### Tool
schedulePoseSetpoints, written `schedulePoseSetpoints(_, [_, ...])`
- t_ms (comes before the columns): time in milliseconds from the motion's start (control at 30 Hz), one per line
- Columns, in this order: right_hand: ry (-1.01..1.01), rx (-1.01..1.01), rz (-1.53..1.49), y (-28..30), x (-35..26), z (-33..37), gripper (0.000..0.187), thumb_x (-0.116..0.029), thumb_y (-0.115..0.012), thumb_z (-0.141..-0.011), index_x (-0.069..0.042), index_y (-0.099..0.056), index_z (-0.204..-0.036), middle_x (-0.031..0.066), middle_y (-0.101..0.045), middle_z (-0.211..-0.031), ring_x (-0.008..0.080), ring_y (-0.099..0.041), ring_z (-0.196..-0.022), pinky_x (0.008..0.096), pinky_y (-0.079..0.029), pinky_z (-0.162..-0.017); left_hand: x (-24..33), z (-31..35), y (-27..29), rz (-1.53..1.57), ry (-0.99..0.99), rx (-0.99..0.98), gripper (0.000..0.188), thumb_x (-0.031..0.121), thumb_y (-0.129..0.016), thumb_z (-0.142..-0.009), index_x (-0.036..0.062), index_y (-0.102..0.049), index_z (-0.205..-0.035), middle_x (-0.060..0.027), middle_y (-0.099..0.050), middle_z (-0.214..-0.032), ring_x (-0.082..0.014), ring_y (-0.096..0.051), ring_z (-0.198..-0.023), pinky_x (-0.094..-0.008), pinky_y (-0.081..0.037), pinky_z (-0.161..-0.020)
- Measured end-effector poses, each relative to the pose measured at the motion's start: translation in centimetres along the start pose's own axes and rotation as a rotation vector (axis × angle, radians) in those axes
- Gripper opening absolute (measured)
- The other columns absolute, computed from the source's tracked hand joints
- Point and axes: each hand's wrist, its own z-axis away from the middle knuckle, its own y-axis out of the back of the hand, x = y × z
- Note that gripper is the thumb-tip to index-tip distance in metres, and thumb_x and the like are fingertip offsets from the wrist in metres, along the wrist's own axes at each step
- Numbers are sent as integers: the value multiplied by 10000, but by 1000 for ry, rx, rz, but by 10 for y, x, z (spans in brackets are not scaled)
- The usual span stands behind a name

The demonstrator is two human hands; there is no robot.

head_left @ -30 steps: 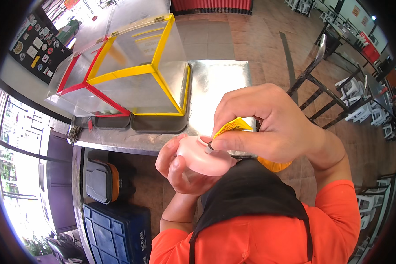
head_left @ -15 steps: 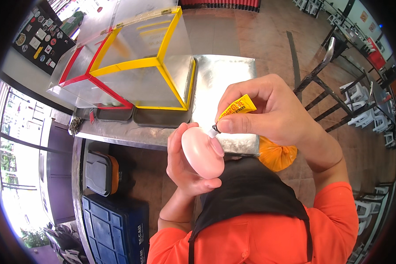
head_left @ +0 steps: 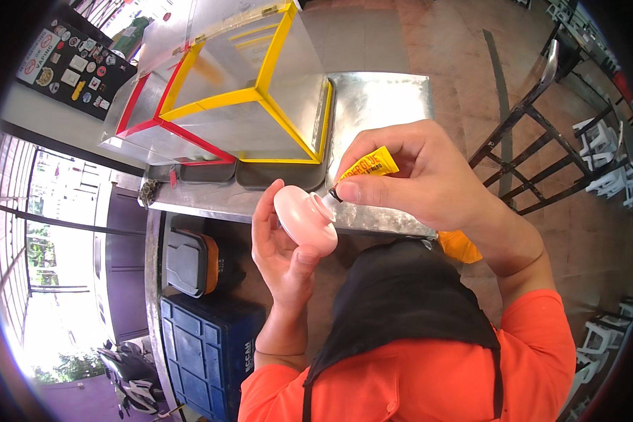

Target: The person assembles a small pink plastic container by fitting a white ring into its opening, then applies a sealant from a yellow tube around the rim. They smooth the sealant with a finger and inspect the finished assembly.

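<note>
A rounded pink piece, lid-like with a raised neck or knob, rests in my left hand, whose fingers and thumb curl round its edge. Between the thumb and fingers of my right hand is a small yellow glue tube, its nozzle tipped down to the left. The nozzle end is at the raised part of the pink piece; whether glue is coming out I cannot tell. Both hands are in the air in front of my black apron.
Beyond my hands stands a metal counter with a clear display case framed in yellow and red. Below it are a blue crate and a grey-and-orange box. To the right are a black metal frame and an orange bag.
The pink piece has turned in my left hand, so its raised part shows more from the side. Both hands have shifted slightly left in view, and the whole view has shifted too.
</note>
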Motion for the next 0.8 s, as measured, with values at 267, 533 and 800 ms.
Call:
schedulePoseSetpoints(267, [68,3,-8,15,15,3,114,-56,-772,-912,12,-736,-996,31,-705,-903,74,-617,-843,240,-477,-753,10,1,-14,-128,-101,40,1147,543,-912,-728,-42,-332,-1526,-154,-568,-1299,-238,-652,-1128,-346,-549,-943])
schedulePoseSetpoints(533, [63,-32,-165,26,17,10,131,-62,-775,-911,15,-735,-1010,54,-715,-938,91,-646,-880,251,-492,-794,9,-4,-29,-344,-152,11,1048,699,-678,-857,-45,-347,-1516,-168,-581,-1215,-262,-657,-971,-347,-569,-757])
schedulePoseSetpoints(800, [113,-39,-209,34,24,16,141,-66,-767,-919,14,-735,-1030,51,-708,-950,93,-654,-902,246,-493,-806,27,-2,-42,-140,122,-49,1016,611,-760,-853,-13,-334,-1532,-167,-581,-1276,-281,-651,-1110,-402,-598,-864])
